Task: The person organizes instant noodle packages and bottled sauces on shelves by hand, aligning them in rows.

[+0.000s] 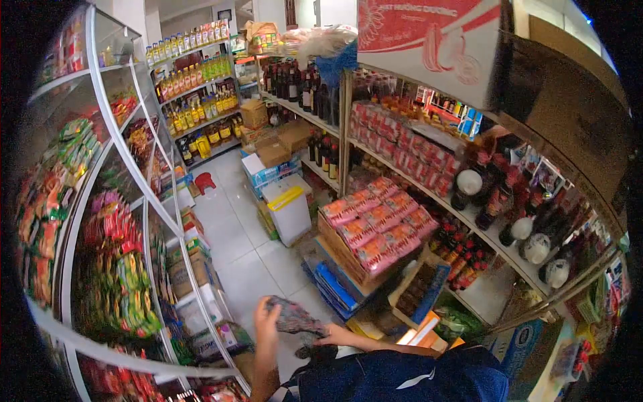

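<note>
Between my two hands stretches a dark grey cloth [295,316] with small reddish specks, bunched and slightly sagging. My left hand [266,320] is raised and closed around its upper left end. At the lower right end, my right hand [331,334] has its fingers closed on the cloth. Both hands are in front of my dark blue shirt, above the white tiled floor [231,221]. Nearest beyond my right hand lies a stack of flat blue trays [335,285].
Shelves with packets [124,288] line the left side. On the right, pink packages [378,224] sit stacked below shelves of bottles [499,201]. A white bin [289,218] and cartons [274,151] border the aisle. A red stool [204,183] stands farther back, before bottle shelves [194,87].
</note>
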`<state>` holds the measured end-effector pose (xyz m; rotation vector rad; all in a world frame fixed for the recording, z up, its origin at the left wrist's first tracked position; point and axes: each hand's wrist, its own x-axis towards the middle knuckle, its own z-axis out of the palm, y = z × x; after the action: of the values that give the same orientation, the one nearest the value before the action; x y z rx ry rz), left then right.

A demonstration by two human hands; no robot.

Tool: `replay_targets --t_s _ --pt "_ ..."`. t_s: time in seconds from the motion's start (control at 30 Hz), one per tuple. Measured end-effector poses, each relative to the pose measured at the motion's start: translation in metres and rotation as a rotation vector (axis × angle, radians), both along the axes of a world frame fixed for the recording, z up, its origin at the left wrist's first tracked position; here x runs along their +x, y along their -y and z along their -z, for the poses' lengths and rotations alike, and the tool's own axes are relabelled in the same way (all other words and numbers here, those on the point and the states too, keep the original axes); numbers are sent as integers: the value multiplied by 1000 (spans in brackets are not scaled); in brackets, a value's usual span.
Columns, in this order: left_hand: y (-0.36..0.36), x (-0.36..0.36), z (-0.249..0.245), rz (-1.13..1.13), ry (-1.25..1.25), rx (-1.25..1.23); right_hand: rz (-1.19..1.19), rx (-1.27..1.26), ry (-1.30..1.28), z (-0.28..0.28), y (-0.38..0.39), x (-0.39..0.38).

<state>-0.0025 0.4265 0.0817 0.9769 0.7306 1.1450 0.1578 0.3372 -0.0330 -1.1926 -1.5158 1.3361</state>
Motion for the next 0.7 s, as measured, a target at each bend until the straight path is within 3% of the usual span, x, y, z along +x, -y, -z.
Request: replay_targets --t_s 0.07,0.13,0.27,0.37,0.43,0.47,0.6,0.67,0.7 --pt "-52 -18 -10 -34 49 54 8 -149 70 5 -38 9" --pt "-96 -34 9 -165 98 35 106 -155 -174 -14 -69 26" --pt "-133 -27 16 -100 -33 -102 488 18 -496 -61 -109 59" --pt "-140 4 20 29 -132 -238 635 -39 -1021 -60 -138 84" --pt "-149 23 39 327 -209 -211 683 -117 -1239 -73 -154 95" --pt "-153 33 44 343 -214 -213 703 -198 -1328 -76 -161 100" --pt "-182 72 51 520 -287 -32 787 -107 -1405 -75 -197 120" --pt "-200 95 34 639 -477 116 801 2 -1419 -75 -211 130" --pt "-208 110 34 669 -487 137 690 65 -1459 -77 -212 137"
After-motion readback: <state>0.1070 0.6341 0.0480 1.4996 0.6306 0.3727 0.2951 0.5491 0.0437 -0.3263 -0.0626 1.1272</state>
